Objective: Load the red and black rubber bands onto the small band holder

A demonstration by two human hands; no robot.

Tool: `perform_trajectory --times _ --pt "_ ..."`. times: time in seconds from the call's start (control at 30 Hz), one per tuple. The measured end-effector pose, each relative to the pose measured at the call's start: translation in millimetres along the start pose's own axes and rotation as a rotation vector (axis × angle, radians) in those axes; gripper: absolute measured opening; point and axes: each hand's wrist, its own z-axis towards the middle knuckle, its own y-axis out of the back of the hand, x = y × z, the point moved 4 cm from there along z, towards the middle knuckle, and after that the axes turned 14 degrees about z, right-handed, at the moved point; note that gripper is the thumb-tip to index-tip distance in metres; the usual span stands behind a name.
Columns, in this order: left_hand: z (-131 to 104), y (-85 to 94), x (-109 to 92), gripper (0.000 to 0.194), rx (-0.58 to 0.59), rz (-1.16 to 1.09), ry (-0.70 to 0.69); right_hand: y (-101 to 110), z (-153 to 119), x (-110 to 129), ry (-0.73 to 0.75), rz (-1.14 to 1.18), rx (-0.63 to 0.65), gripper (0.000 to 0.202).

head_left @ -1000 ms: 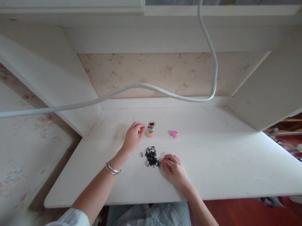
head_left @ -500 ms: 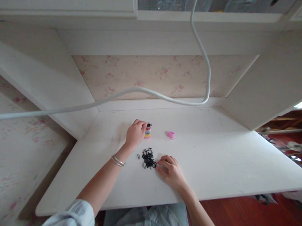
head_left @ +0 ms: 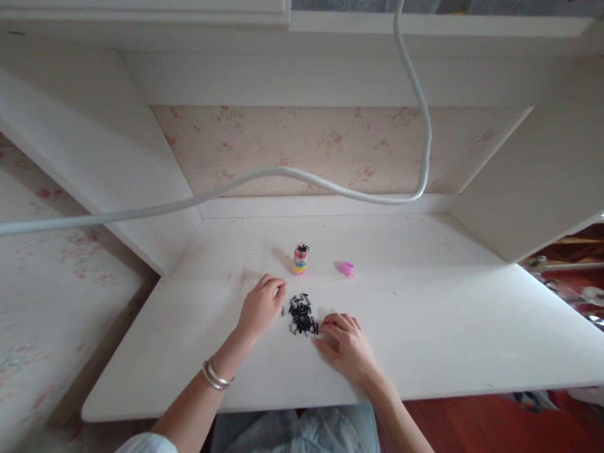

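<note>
A loose pile of small black loop-shaped pieces point(head_left: 302, 314) lies on the white desk, too small to name surely. My left hand point(head_left: 263, 304) hovers at the pile's upper left, fingers loosely curled with a gap between thumb and forefinger; nothing shows in it. Just under its fingertips lies a single black piece point(head_left: 282, 311). My right hand point(head_left: 344, 338) rests at the pile's right edge, thumb apart from the forefinger, which is beside or touching an outer piece. Behind the pile stands a small clear jar point(head_left: 300, 261) with coloured bands, upright and uncovered, black pieces at its top.
A pink cap point(head_left: 347, 270) lies right of the jar. The white desk point(head_left: 436, 327) has side panels and a flowered back wall. A white cable point(head_left: 290, 175) crosses in front of the view, below an overhead shelf point(head_left: 423, 19).
My left hand has left the jar and come down toward the pile's left side. My right thumb has drawn slightly away from the forefinger. The camera view has shifted a little.
</note>
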Motion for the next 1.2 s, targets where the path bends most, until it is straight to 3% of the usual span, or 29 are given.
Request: perform_trajectory --times 0.13,0.27,0.67,0.97,1.2 --pt "-36 -20.2 15 0.019 0.168 0.019 0.021 0 -1 2 0.021 -0.013 -0.008 0.013" --pt "-54 -28.2 19 0.022 0.228 0.056 0.006 -2 1 3 0.024 -0.024 0.003 0.014" --pt "-51 -36.5 19 0.023 0.152 0.188 0.033 -6 3 1 0.019 -0.04 -0.027 0.02" --pt "-51 -30.9 29 0.025 0.066 -0.027 0.101 3 10 -10 -0.084 0.204 -0.153 0.028" --pt "-54 -27.5 38 0.025 0.031 -0.162 0.152 16 30 -14 -0.117 0.273 -0.237 0.029"
